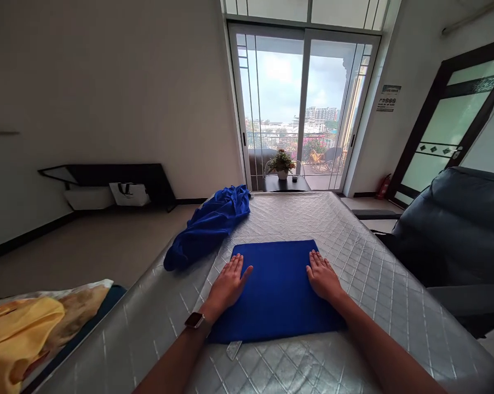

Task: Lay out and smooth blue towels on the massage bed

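Head view: folded blue cloth [277,295] lies flat on the silver quilted mattress [288,213], center of frame running down toward 6 o'clock. Left hand [228,279] is palm-down on its 9 o'clock side, fingers close together, thumb out toward the middle. Right hand [324,276] is palm-down on the 3 o'clock side, fingers nearly together, thumb angled inward. Neither hand pinches anything. Watch [194,320] on the left wrist.

Risks, my judgement: uneven pressure or the hands pulling different ways could skew the cloth or push up creases, since both palms bear on its sides. The mattress cover looks slick, so the whole piece could slide. Lifting fast could drag a layer if fabric clings to the palms. Near edge at 6 o'clock has no hand on it, so it could shift or curl; the right forearm passes over the corner at 4 o'clock and might catch it. Pale tag [233,349] pokes out at 7 o'clock; can't tell if attached, could snag.

Crumpled blue cloth [214,224] at 11 o'clock sits by the mattress side edge; a bump could tip it onto the floor [107,241].
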{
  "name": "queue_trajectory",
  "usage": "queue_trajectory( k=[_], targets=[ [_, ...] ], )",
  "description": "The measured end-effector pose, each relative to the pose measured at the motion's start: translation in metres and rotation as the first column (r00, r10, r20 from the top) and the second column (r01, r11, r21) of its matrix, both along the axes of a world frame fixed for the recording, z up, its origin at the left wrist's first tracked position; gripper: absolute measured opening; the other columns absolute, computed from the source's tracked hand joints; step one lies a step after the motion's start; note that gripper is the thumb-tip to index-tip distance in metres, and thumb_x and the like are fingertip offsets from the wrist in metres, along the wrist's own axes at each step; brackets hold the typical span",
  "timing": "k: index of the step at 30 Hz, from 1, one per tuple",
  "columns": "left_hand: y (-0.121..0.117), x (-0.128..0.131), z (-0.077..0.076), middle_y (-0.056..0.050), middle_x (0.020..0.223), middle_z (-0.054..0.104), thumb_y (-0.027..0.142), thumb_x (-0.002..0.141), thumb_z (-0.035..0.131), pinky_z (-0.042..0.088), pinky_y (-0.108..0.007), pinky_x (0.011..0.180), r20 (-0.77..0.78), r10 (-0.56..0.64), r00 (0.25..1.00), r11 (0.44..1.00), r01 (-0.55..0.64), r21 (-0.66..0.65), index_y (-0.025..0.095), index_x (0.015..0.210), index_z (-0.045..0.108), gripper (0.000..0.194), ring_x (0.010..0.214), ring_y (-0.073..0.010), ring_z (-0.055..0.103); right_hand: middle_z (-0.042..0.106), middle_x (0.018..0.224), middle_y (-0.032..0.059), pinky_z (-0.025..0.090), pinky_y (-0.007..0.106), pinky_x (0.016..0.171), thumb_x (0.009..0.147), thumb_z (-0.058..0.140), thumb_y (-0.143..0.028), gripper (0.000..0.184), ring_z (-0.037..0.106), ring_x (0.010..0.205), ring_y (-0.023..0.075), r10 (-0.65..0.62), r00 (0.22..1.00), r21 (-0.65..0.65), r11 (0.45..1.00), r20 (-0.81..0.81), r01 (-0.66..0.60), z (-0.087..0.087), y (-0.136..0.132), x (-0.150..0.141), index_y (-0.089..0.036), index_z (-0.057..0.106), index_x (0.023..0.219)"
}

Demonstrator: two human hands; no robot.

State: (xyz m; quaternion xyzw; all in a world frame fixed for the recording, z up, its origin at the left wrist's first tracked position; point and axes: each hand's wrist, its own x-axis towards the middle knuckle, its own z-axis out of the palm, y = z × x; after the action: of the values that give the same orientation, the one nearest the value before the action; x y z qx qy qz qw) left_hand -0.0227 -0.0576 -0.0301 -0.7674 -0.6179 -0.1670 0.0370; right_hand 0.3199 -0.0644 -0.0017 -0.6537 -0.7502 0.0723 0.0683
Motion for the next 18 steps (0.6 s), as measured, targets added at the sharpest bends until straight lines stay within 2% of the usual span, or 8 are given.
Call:
queue_trajectory(
  k=[4, 11, 14, 18],
  targets=[
    [-0.002, 0.002, 0.0, -0.022, 0.161, 0.039, 0.063, 0.104, 0.023, 0.033, -0.05, 0.124, -0.002, 0.008, 1.0, 1.0, -0.008, -0.002, 0.004, 0.154, 0.041, 0.08, 0.152, -0.0306, 0.035, 0.016, 0.171, 0.0092, 0.009, 0.037, 0.127, 0.105, 0.017, -0.038, 0.067, 0.012, 0.158, 0.0191, 0.001, 1.0, -0.009, 1.0, 0.03, -0.001, -0.002, 0.001, 0.001, -0.006, 0.02, 0.164],
    [-0.006, 0.005, 0.002, -0.021, 0.16, 0.042, 0.06, 0.105, 0.029, 0.035, -0.054, 0.122, 0.031, -0.004, 1.0, 1.0, 0.003, 0.023, 0.012, 0.157, 0.04, 0.072, 0.151, -0.031, 0.037, 0.014, 0.171, 0.0104, 0.011, 0.039, 0.127, 0.105, 0.017, -0.035, 0.066, 0.01, 0.159, 0.0193, 0.011, 0.996, -0.011, 1.0, 0.093, -0.01, -0.004, 0.001, 0.0, -0.004, 0.019, 0.163],
    [-0.008, 0.007, 0.006, -0.022, 0.161, 0.04, 0.062, 0.104, 0.027, 0.032, -0.051, 0.125, 0.046, 0.012, 0.999, 1.0, -0.012, -0.014, 0.009, 0.156, 0.041, 0.076, 0.152, -0.0306, 0.034, 0.015, 0.171, 0.0126, 0.012, 0.04, 0.127, 0.105, 0.018, -0.034, 0.065, 0.012, 0.158, 0.0204, 0.02, 0.993, -0.006, 1.0, 0.12, -0.019, -0.001, 0.0, -0.002, -0.003, 0.019, 0.163],
    [-0.009, 0.008, 0.01, -0.021, 0.162, 0.038, 0.063, 0.103, 0.027, 0.031, -0.054, 0.124, 0.074, 0.012, 0.997, 0.999, -0.009, -0.031, 0.01, 0.157, 0.04, 0.077, 0.153, -0.0318, 0.034, 0.015, 0.171, 0.0134, 0.012, 0.042, 0.127, 0.105, 0.02, -0.033, 0.065, 0.011, 0.158, 0.0213, 0.011, 0.989, -0.03, 1.0, 0.149, -0.007, 0.01, -0.006, -0.004, -0.003, 0.021, 0.163]
  ],
)
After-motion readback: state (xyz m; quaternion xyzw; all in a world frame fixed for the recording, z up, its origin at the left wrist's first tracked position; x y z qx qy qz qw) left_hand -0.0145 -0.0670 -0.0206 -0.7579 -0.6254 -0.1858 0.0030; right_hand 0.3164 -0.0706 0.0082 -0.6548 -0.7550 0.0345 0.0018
